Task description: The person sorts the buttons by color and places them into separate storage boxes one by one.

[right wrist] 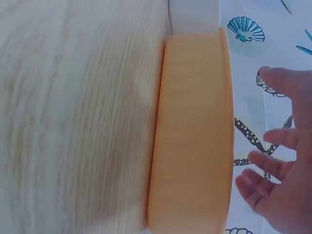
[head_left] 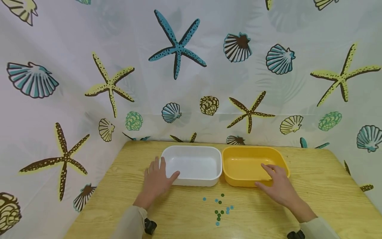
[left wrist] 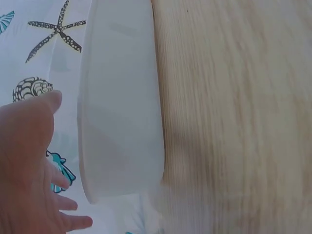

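A white rectangular tub (head_left: pixel 191 182) and a yellow tub (head_left: pixel 247 182) stand side by side on the table. My left hand (head_left: pixel 156 181), fingers spread, is at the white tub's front left corner; the left wrist view shows that hand (left wrist: pixel 29 165) holding nothing beside the tub wall (left wrist: pixel 122 107). Over the front right of the yellow tub hovers my right hand (head_left: pixel 279 187), fingers loosely extended. In the right wrist view the hand (right wrist: pixel 292 161) looks apart from the yellow wall (right wrist: pixel 192 131). Small green discs (head_left: pixel 222 195) and blue discs (head_left: pixel 217 223) lie scattered in front of the tubs.
The wood-grain table (head_left: pixel 179 212) carries everything. Behind it and along both sides hangs a white cloth (head_left: pixel 203 83) printed with shells and starfish. A small black device (head_left: pixel 150 226) sits at the left wrist, and another black device (head_left: pixel 296 234) at the right.
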The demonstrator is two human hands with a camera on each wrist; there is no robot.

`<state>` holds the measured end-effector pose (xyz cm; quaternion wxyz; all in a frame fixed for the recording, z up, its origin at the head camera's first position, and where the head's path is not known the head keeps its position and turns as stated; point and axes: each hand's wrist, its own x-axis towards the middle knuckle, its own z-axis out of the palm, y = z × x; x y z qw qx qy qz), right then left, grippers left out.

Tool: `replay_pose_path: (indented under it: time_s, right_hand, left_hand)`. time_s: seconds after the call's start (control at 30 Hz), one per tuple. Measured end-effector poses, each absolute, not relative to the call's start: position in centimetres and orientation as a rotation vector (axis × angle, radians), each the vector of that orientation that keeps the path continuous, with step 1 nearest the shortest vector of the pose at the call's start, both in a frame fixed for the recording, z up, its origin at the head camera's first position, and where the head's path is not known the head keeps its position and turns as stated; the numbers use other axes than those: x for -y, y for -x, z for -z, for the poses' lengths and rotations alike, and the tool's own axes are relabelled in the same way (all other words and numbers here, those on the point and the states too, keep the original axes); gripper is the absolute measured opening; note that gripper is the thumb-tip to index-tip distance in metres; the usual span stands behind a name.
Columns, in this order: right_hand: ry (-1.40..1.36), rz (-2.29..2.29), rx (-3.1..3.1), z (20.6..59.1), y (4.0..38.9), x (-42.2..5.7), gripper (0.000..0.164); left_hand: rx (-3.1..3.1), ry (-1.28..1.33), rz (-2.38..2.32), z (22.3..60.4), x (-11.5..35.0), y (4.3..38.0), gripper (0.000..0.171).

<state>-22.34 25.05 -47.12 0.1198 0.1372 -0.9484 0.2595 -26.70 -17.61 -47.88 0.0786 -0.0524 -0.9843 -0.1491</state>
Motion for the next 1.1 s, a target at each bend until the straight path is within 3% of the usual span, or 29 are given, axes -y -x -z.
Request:
replay_pose_path:
  time_s: [0.3, 0.57, 1.1]
  right_hand:
    - [-0.59, -1.054, 2.662, 47.3, 22.2, -23.2, 0.047]
    - [-0.705, -1.383, 2.745, 47.7, 21.7, -21.6, 0.038]
    - [-0.931, -1.286, 2.917, 49.1, 22.3, -18.8, 0.025]
  left_hand:
    - [3.02, 0.171, 0.597, 48.3, 18.5, 27.7, 0.102]
    - [3.054, 0.127, 0.692, 49.1, 19.0, 27.7, 0.107]
    - [3.048, 0.178, 0.728, 49.1, 18.6, 28.0, 0.109]
